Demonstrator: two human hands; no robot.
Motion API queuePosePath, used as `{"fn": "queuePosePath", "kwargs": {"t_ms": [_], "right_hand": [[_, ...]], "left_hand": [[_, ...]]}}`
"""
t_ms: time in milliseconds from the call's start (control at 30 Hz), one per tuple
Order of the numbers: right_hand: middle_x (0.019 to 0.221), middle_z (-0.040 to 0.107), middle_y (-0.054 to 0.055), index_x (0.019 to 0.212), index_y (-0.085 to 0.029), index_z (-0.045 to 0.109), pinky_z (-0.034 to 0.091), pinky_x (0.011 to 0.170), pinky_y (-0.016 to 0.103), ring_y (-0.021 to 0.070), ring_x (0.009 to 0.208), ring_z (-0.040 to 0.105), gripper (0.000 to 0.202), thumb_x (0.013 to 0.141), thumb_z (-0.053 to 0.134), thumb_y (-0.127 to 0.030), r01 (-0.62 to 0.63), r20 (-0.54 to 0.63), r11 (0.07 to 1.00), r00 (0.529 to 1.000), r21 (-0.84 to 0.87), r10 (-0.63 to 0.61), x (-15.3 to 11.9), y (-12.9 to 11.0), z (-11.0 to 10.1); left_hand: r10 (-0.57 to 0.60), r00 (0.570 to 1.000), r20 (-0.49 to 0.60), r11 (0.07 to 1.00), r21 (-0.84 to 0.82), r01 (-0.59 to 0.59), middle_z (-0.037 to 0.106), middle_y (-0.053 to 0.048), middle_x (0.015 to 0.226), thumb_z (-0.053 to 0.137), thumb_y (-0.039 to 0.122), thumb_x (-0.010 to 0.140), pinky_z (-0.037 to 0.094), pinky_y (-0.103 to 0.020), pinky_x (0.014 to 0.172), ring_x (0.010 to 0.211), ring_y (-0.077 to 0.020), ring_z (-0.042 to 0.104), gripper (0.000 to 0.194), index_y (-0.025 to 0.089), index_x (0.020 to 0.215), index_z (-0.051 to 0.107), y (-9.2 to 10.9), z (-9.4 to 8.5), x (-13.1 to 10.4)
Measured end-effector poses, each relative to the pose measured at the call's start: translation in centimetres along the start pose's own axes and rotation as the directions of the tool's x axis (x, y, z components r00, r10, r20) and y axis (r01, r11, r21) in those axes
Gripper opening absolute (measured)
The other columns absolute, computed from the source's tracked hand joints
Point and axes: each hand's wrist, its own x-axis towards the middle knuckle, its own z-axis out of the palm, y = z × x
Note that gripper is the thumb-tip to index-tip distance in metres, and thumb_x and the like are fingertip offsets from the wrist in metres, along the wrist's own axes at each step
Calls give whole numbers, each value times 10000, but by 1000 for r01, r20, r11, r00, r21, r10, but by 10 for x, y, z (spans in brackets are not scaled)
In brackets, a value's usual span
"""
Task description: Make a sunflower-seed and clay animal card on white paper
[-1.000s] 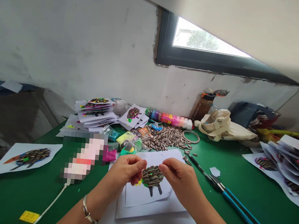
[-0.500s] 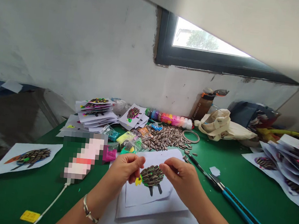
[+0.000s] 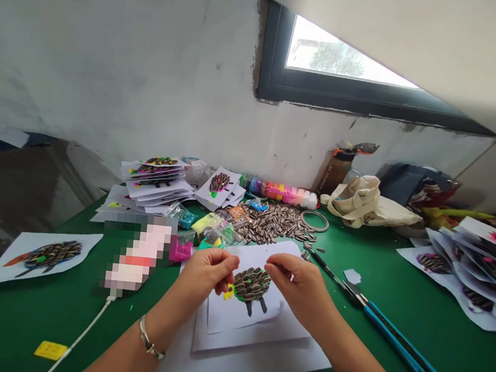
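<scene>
My left hand (image 3: pixel 216 270) is closed in a pinch over the left side of a picture card (image 3: pixel 235 319); what it holds, if anything, is too small to make out. Opposite it, my right hand (image 3: pixel 287 274) pinches thumb to forefinger above the card's right side, its contents also unclear. Between them shows a bird shape (image 3: pixel 252 284) of striped seeds with green bits, a yellow head and two dark legs. White sheets (image 3: pixel 215 344) lie beneath the card. Behind is a pile of sunflower seeds (image 3: pixel 273 220).
Clay bags (image 3: pixel 209 223), stacked cards (image 3: pixel 160 189) and a tape ring (image 3: pixel 315 220) lie behind. Blue-handled tweezers (image 3: pixel 407 353) and a pen (image 3: pixel 328 268) lie right, near more cards (image 3: pixel 472 272). A finished-looking card (image 3: pixel 35 256) and white cable (image 3: pixel 84 334) are left.
The whole view has shifted slightly, with the scene a little higher in the frame. Both hands keep their pinched shape above the card, and the fingertips have barely moved.
</scene>
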Motion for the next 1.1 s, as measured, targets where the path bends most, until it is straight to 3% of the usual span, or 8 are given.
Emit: {"fn": "queuePosePath", "kwargs": {"t_ms": [67,133,233,367,467,567,800,1100], "right_hand": [[861,723,42,998,-200,692,491,658,272,164,715,649,231,898,507,-294,-14,-23,996,1000,83,16,1,5,2],[924,729,63,1076,-188,665,511,675,291,170,723,673,284,918,453,-292,-46,-22,989,999,143,50,3,10,5],[800,706,33,958,-195,686,489,650,281,161,681,652,263,932,440,-284,-58,17,995,998,75,57,3,11,5],[684,640,13,728,-202,696,446,627,260,151,666,586,251,902,531,-276,21,54,995,998,-93,-16,-2,13,6],[818,699,42,883,-195,721,477,665,268,162,724,618,180,887,550,-249,0,4,999,1000,-52,1,-6,22,12],[1001,726,77,1051,-192,700,508,783,323,202,873,659,240,904,514,-229,-9,-21,1000,1000,-29,8,-8,31,18],[957,699,78,977,-216,727,506,798,319,199,901,635,244,936,486,-211,134,31,986,991,-103,-131,-9,39,18],[911,688,55,943,-218,714,461,798,304,183,867,597,210,912,519,-145,174,106,952,983,-250,-152,-8,45,22]], "left_hand": [[-8,1000,-14,1000,-6,8,650,-3,597,762,508,657,437,-227,474,479,-106,567,383,148,725,648,-1,0,2],[-17,999,-36,1000,-4,17,671,-21,652,765,482,652,481,-251,524,542,-128,610,361,149,744,660,-1,0,4],[-27,999,-47,1000,8,27,669,-27,643,766,475,639,486,-257,510,531,-135,615,354,148,709,652,-3,-1,8],[-18,999,-42,1000,12,18,622,3,537,753,489,638,419,-223,426,421,-101,540,362,150,640,626,-5,-2,12],[-10,999,-43,1000,4,10,626,3,533,757,467,641,406,-212,416,416,-96,537,344,148,634,630,-6,-2,12],[-25,998,-54,1000,-9,25,658,-17,591,769,436,640,455,-227,456,476,-118,592,315,145,666,650,-7,-1,12],[-58,995,-79,998,-12,57,676,-30,647,754,408,683,486,-234,485,528,-130,629,286,139,736,672,-7,-1,15],[-52,995,-79,998,19,53,667,-19,635,686,310,750,475,-227,475,513,-118,608,177,137,720,669,-4,2,13]]}}
